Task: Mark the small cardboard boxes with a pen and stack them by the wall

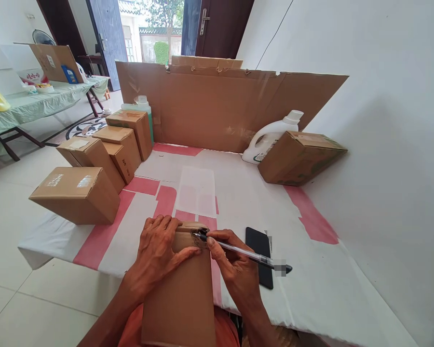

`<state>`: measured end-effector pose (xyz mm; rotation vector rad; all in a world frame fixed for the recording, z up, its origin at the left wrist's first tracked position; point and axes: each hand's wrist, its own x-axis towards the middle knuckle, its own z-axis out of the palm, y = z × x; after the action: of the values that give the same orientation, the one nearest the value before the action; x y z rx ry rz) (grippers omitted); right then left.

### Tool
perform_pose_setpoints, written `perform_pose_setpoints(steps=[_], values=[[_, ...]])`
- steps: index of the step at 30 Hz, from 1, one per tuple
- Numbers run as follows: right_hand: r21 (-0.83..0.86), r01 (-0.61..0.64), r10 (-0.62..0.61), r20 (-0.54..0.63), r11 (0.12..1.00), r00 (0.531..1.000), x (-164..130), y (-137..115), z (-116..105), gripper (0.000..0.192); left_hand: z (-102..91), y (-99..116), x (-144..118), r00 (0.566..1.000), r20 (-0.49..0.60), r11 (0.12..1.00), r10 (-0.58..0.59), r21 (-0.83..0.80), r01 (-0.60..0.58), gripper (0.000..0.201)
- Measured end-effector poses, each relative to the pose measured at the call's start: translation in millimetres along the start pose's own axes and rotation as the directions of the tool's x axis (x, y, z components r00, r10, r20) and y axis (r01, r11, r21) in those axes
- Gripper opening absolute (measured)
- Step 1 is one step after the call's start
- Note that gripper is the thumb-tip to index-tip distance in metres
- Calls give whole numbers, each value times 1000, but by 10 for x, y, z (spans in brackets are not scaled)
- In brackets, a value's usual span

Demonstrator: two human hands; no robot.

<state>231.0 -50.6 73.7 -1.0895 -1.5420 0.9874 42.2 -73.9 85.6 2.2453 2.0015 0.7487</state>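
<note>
A cardboard box (179,299) leans in front of me at the table's near edge, its upper end torn or dark-marked at the right corner. Across that end lies my left hand (162,246), fingers curled over the far edge and thumb flat on the near face, gripping the box. Pinched in my right hand (231,260) is a clear-barrelled pen (238,249), its tip at the dark marks near the box's top corner. Whether the tip touches the cardboard is hard to tell. Partly behind my right hand, a black phone (259,243) rests on the cloth.
Several cardboard boxes (75,195) stand along the table's left side, beside a green-liquid bottle (142,103). At the back right, a white jug (271,135) stands by a tilted box (300,159). A cardboard panel (202,106) closes the far edge; a white wall (394,144) borders the right.
</note>
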Motion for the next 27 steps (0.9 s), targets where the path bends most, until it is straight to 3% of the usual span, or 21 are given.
perform_pose_setpoints(steps=[8, 11, 13, 19, 23, 27], values=[[-33, -67, 67, 5, 997, 998, -55, 14, -228, 31, 14, -2, -5, 1000, 14, 999, -27, 20, 27, 45], [-34, -101, 98, -71, 994, 993, 67, 90, -334, 32, 16, -15, -8, 999, 15, 999, -28, 46, 28, 42], [-128, -164, 152, -99, 978, 983, 223, 219, -383, 32, 18, -28, -13, 1000, 19, 998, -21, 51, 20, 40], [-566, -378, 434, -41, 733, 900, 527, 798, -362, 13, 23, -111, -26, 1000, 5, 1000, -10, 23, 10, 38], [-701, -410, 486, -103, 584, 868, 387, 982, -214, 5, 39, -159, -14, 1000, 4, 999, 8, 37, -8, 41], [-755, -413, 472, -156, 510, 868, 209, 955, -196, 22, 48, -161, -7, 1000, 9, 999, 12, 43, -13, 43]])
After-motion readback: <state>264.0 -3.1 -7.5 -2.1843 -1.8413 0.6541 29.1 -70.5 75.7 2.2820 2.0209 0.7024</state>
